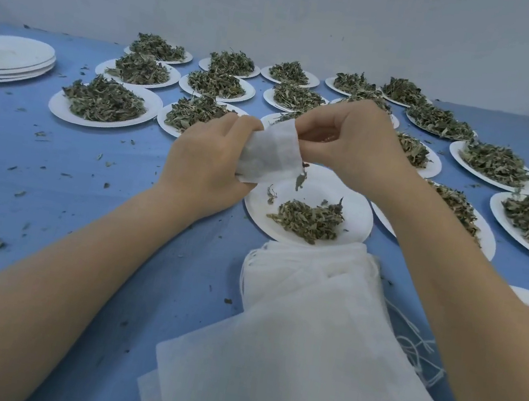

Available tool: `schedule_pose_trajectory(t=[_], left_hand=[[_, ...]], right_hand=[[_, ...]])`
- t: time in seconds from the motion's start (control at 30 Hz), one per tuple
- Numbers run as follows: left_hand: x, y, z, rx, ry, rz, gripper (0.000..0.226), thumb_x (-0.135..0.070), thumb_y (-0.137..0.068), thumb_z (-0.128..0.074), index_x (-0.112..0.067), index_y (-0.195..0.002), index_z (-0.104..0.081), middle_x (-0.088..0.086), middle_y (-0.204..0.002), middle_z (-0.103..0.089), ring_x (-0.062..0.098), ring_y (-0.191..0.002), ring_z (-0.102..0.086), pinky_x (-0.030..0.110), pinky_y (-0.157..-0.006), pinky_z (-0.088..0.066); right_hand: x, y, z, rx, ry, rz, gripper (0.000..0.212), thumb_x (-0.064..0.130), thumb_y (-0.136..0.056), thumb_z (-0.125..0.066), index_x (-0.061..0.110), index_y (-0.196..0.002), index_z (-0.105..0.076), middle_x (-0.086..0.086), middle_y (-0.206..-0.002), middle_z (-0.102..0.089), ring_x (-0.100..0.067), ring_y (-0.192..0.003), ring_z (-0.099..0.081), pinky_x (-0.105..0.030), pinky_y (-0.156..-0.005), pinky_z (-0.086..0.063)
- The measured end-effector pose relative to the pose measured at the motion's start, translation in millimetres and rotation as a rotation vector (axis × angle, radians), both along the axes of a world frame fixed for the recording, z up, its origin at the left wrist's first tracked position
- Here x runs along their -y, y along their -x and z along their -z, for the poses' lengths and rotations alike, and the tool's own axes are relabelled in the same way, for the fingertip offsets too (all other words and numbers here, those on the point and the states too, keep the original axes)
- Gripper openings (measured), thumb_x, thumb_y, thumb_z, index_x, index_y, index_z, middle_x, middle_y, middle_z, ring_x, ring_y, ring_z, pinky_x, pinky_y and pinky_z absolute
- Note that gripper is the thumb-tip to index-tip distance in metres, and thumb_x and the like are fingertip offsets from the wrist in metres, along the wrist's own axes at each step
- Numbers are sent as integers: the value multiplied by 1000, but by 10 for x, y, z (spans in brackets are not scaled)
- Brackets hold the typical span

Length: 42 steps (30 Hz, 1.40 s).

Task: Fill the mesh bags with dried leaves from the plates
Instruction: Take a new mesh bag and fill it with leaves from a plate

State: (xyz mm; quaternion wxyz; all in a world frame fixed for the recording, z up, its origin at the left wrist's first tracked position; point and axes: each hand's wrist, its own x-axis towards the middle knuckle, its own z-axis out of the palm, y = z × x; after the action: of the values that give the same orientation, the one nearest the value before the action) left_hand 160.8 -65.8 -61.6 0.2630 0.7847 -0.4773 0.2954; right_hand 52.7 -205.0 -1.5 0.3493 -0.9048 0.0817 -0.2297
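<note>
Over the blue table [87, 172], the left hand [207, 160] grips a small white mesh bag [272, 151] by its lower side, fingers curled round the fabric, while the right hand [352, 141] pinches the bag's upper edge at the mouth; whether that hand also holds leaves cannot be told, since its fingertips are hidden behind the fabric. The bag hangs above a round white paper plate [357, 215] on which a modest heap of dried green leaves [308, 219] lies towards the near rim. A loose leaf [300, 180] hangs or falls just below the bag's mouth, between bag and plate. That is the plain risk here: the mouth seems barely parted, so crumbly leaves pushed at it may slip past and scatter, as the flecks already strewn on the table suggest. A tilt of the bag towards its opening would spill what is inside. Near the body lies a stack of flat white mesh bags [322, 331] with trailing drawstrings; a sweeping forearm could drag them or catch a string. Many more plates of heaped leaves [106, 99] wait beyond, and a pile of used white plates [8, 59] sits far left.
</note>
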Motion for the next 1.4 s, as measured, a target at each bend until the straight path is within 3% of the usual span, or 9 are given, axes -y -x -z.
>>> schedule_pose_trajectory(t=[0.23,0.4,0.6,0.73,0.83,0.93,1.07,1.27,1.4], left_hand=[[21,57,-16,-23,-1,40,49,-8,-58,-78,1,-104,-61,16,-90,-65,36,-70,-60,30,-64,-34],[23,25,-7,-73,16,47,51,-16,-62,-78,-3,-108,-59,12,-95,-64,33,-76,-60,28,-63,-35],[9,-25,0,-104,5,32,57,-24,-63,-77,-7,-113,-56,9,-101,-63,32,-80,-59,29,-64,-38],[-25,-74,12,-99,-29,21,56,-23,-62,-76,-8,-113,-57,10,-103,-63,33,-84,-59,30,-64,-38],[-40,-93,21,-114,-19,3,56,-23,-64,-76,-9,-114,-56,10,-104,-62,34,-86,-59,32,-64,-39],[-44,-88,25,-117,-14,-1,55,-23,-64,-76,-10,-114,-56,10,-107,-62,34,-89,-59,32,-67,-39],[-40,-88,36,-100,-28,5,54,-24,-65,-75,-10,-114,-57,9,-107,-63,35,-88,-59,31,-67,-37],[-38,-102,60,-84,-41,14,52,-23,-64,-75,-8,-111,-58,10,-101,-63,34,-84,-59,28,-63,-34],[-35,-122,67,-92,-53,3,52,-24,-65,-75,-9,-112,-57,9,-104,-63,34,-85,-59,30,-63,-38]], right_hand=[[-89,-15,43,-49,66,-40,20,6,-75,-73,18,-91,-75,-3,-83,-73,-11,-79,-69,-31,-77,-55],[-101,-37,87,1,-63,-6,22,4,-77,-70,17,-95,-74,-3,-86,-74,-12,-85,-70,-37,-81,-56],[-44,64,-17,-58,-165,-168,18,8,-83,-69,14,-100,-73,3,-94,-74,-6,-87,-69,-22,-84,-54],[56,201,-41,-72,-4,0,9,26,-81,-72,27,-90,-74,14,-85,-72,3,-82,-65,-21,-84,-52],[95,310,-10,-320,279,116,20,50,-78,-68,31,-86,-70,17,-82,-67,4,-76,-60,-15,-65,-45],[55,356,69,-629,364,127,48,64,-69,-66,31,-105,-68,15,-92,-65,2,-78,-55,-17,-63,-40],[5,327,144,-659,423,122,53,52,-72,-72,27,-118,-64,10,-96,-67,-7,-78,-58,-22,-69,-45],[88,283,193,-486,419,145,19,23,-82,-65,8,-88,-74,-8,-73,-72,-21,-67,-63,-25,-59,-49],[191,317,101,-366,284,159,11,24,-84,-65,18,-85,-75,2,-72,-72,-6,-54,-64,-19,-60,-51]])
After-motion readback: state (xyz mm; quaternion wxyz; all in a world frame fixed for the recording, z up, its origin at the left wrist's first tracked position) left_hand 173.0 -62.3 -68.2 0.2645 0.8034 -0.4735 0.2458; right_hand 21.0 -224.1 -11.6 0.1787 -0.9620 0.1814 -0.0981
